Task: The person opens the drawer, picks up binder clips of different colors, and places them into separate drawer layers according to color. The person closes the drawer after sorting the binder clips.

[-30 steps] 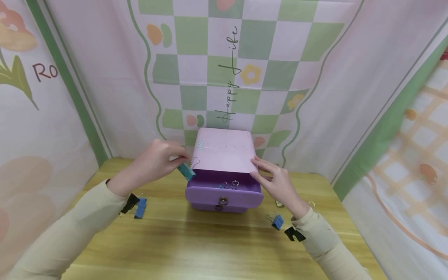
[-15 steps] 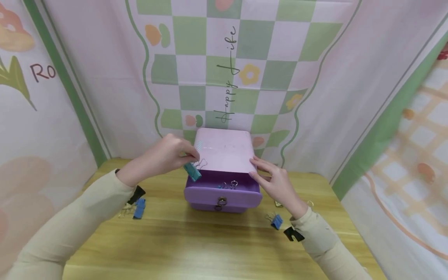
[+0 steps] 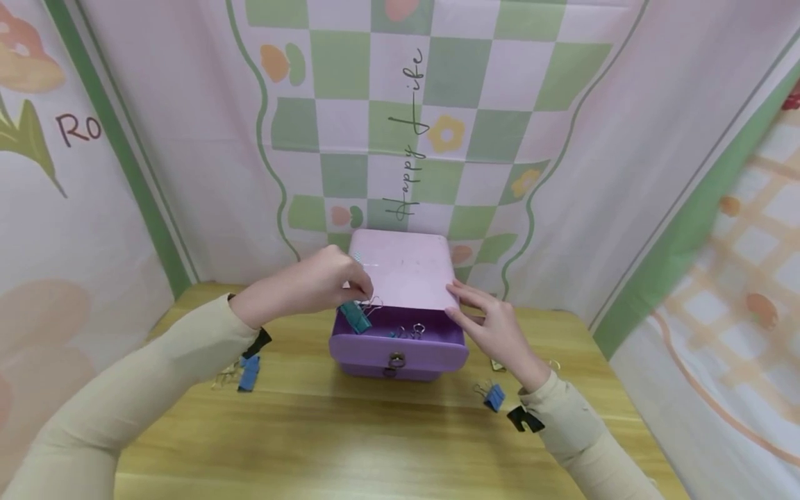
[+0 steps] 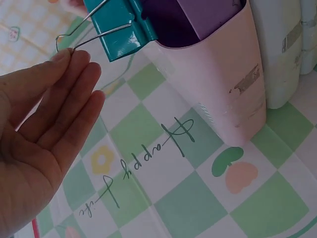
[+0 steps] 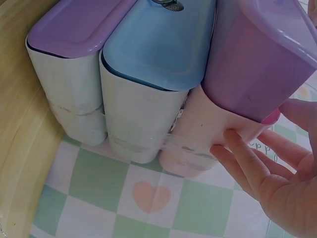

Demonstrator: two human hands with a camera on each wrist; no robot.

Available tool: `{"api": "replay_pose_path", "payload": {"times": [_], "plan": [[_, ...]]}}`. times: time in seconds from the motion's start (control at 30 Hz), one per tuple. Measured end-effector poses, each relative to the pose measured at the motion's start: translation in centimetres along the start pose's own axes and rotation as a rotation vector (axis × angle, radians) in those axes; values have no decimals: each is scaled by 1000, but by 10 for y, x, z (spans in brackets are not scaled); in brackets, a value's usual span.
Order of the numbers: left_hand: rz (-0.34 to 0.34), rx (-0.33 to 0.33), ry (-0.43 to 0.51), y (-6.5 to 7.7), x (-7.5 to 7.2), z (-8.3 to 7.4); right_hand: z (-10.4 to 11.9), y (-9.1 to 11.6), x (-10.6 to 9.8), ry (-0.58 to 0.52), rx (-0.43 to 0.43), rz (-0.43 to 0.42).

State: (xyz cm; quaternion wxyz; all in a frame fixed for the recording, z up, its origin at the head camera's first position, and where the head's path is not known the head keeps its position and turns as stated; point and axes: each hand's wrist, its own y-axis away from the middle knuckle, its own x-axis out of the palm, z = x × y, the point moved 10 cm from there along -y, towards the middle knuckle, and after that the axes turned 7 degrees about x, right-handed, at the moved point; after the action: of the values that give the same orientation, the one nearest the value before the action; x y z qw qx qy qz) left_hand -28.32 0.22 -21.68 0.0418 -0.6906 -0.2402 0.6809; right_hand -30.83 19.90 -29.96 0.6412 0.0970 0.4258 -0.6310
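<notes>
Yellowish wood-grain table (image 3: 375, 444) at the front; on it a blue metal binder clip (image 3: 494, 398), and gold wire clips (image 3: 225, 377) partly hidden by the left sleeve; the left hand (image 3: 321, 281), wrist bent, pinches a teal metal binder clip (image 3: 355, 317) by its wire handle at the open purple drawer's (image 3: 362, 351) left end, the clips inside hard to make out; the right hand (image 3: 495, 333) rests extended, ungrasping fingers on the pale pink box (image 3: 406, 271); the checkered cloth (image 3: 400, 104) behind is cut off above.

Shiny teal binder clip (image 3: 355, 318), silver wire (image 4: 99, 34) pinched in left hand (image 3: 330, 280), body tilted above the left end of a pulled-out purple drawer (image 3: 362, 351), silver-looped clips (image 3: 417, 331) inside, pale pink casing (image 3: 405, 269), right hand (image 3: 496, 328) touching its edge
</notes>
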Motion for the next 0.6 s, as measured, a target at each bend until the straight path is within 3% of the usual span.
{"api": "replay_pose_path", "payload": {"times": [0.3,0.6], "plan": [[88,-21,41,-9,14,2,1,0,-2,-7,-15,-17],[242,-76,72,-10,33,3,0,0,-1,-12,-8,-13]]}}
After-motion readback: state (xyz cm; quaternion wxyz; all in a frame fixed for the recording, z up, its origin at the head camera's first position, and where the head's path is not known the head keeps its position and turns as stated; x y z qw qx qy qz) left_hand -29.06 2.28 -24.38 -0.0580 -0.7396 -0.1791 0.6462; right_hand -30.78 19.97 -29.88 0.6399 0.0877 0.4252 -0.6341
